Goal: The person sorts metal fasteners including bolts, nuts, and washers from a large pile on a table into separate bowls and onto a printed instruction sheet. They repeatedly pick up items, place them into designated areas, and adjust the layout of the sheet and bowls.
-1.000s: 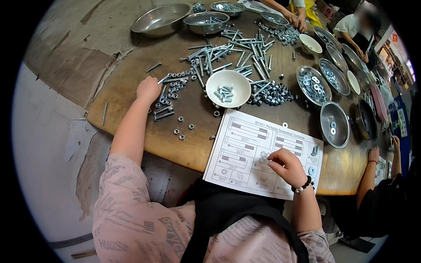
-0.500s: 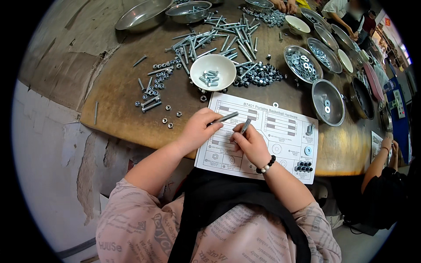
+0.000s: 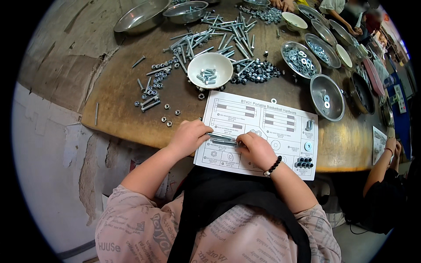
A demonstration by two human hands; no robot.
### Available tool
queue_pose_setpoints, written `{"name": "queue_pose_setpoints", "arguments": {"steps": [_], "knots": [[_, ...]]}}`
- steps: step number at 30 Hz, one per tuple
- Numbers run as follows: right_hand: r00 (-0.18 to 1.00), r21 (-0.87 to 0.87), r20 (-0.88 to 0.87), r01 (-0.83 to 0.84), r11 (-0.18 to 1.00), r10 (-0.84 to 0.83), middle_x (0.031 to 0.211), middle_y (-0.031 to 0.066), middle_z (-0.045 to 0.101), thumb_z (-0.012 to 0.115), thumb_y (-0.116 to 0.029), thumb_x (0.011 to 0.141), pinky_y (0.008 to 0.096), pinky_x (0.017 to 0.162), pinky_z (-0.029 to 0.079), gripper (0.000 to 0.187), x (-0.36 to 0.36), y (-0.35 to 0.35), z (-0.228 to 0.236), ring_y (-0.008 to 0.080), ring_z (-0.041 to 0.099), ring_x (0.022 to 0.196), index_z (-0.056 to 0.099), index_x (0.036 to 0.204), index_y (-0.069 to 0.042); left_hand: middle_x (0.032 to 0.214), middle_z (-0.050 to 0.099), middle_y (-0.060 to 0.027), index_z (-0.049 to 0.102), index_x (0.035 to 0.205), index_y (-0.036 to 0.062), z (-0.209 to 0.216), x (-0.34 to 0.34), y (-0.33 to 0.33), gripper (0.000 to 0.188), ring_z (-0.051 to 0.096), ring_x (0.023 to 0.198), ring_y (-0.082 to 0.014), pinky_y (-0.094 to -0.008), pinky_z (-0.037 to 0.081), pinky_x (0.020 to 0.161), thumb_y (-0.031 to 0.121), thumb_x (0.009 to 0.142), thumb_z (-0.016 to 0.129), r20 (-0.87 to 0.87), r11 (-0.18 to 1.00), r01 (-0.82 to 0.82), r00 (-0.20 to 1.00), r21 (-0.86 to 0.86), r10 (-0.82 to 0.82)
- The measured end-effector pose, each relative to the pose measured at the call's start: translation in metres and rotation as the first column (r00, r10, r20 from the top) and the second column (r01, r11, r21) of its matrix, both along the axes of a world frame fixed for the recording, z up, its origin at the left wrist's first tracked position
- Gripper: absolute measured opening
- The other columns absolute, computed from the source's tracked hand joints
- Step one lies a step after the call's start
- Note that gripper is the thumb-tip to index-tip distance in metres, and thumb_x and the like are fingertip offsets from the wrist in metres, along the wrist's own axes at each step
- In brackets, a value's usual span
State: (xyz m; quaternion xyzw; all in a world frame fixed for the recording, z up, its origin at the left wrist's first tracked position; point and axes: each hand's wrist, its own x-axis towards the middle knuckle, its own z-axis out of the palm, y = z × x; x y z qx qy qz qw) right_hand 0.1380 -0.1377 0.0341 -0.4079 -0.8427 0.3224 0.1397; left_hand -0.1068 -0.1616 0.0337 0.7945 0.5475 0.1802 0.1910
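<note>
Two long silver bolts (image 3: 222,140) lie side by side across the left part of a printed hardware sheet (image 3: 285,107). At their left ends, my left hand (image 3: 187,137) is closed, fingertips pinching the metal. My right hand (image 3: 258,150), with a bead bracelet on its wrist, closes on their right ends. On the sheet's right side rest a few short bolts (image 3: 309,125), pale washers (image 3: 308,146) and several black-topped nuts (image 3: 304,162). Just beyond the sheet stands a white bowl (image 3: 196,65) with short bolts in it.
Long bolts (image 3: 241,37) are heaped past the bowl, beside a pile of nuts (image 3: 261,72). Loose nuts (image 3: 167,106) lie at left. Metal bowls with washers (image 3: 300,61) line the right. Another person's hands (image 3: 393,147) work at far right.
Both hands have lowered to the sheet, each bringing a bolt down. The bolts, held apart and tilted before, now lie parallel on the paper.
</note>
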Motion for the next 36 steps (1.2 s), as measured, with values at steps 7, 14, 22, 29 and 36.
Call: {"name": "queue_pose_setpoints", "arguments": {"steps": [7, 14, 22, 29, 36], "knots": [[1.000, -0.048, -0.003, 0.021, 0.999, -0.021, 0.086, 0.0116, 0.058, 0.064, -0.014, 0.074, 0.0375, 0.069, 0.047, 0.026, -0.007, 0.004, 0.000, 0.0299, 0.058, 0.081, 0.056, 0.098, -0.008, 0.084, 0.057, -0.0040, 0.060, 0.094, 0.0121, 0.006, 0.010, 0.001, 0.027, 0.055, 0.086, -0.0220, -0.0352, 0.035, 0.080, 0.020, 0.070, 0.067, 0.023, 0.997, 0.063, 0.998, 0.050, -0.064], [1.000, -0.109, 0.023, 0.010, 0.994, -0.007, 0.086, 0.0107, 0.059, 0.066, -0.015, 0.073, 0.0359, 0.070, 0.047, 0.030, -0.006, 0.010, 0.003, 0.0283, 0.058, 0.082, 0.057, 0.101, -0.009, 0.083, 0.055, -0.0037, 0.057, 0.088, 0.0125, 0.000, 0.008, 0.002, 0.024, 0.054, 0.082, -0.0215, -0.0358, 0.034, 0.078, 0.018, 0.067, 0.068, -0.003, 0.987, 0.094, 0.995, 0.130, -0.095], [1.000, -0.141, 0.017, 0.002, 0.990, 0.000, 0.082, 0.0089, 0.058, 0.066, -0.015, 0.072, 0.0335, 0.070, 0.046, 0.029, -0.005, 0.012, 0.004, 0.0249, 0.057, 0.079, 0.058, 0.099, -0.008, 0.082, 0.056, -0.0031, 0.058, 0.090, 0.0108, -0.004, -0.002, 0.000, 0.024, 0.054, 0.081, -0.0212, -0.0353, 0.034, 0.079, 0.020, 0.069, 0.067, 0.067, 0.993, 0.025, 0.997, 0.113, -0.033], [0.980, -0.214, -0.123, 0.129, 0.968, -0.158, 0.074, 0.0067, 0.055, 0.068, -0.009, 0.072, 0.0280, 0.058, 0.045, 0.030, 0.016, 0.010, 0.014, 0.0165, 0.053, 0.061, 0.058, 0.100, -0.005, 0.083, 0.056, -0.0052, 0.058, 0.091, 0.0094, -0.005, -0.063, -0.017, 0.023, 0.054, 0.082, -0.0254, -0.0366, 0.040, 0.075, 0.015, 0.070, 0.065, -0.072, 0.899, -0.356, 0.920, 0.254, 0.384], [0.964, -0.172, -0.197, 0.146, 0.974, -0.180, 0.074, 0.0062, 0.055, 0.066, -0.010, 0.074, 0.0276, 0.059, 0.045, 0.025, 0.022, 0.008, 0.011, 0.0161, 0.053, 0.062, 0.058, 0.097, -0.004, 0.081, 0.057, -0.0077, 0.060, 0.089, 0.0075, -0.001, -0.056, -0.018, 0.021, 0.054, 0.081, -0.0276, -0.0370, 0.042, 0.072, 0.014, 0.070, 0.065, -0.017, 0.928, -0.342, 0.937, 0.149, 0.348]]}}
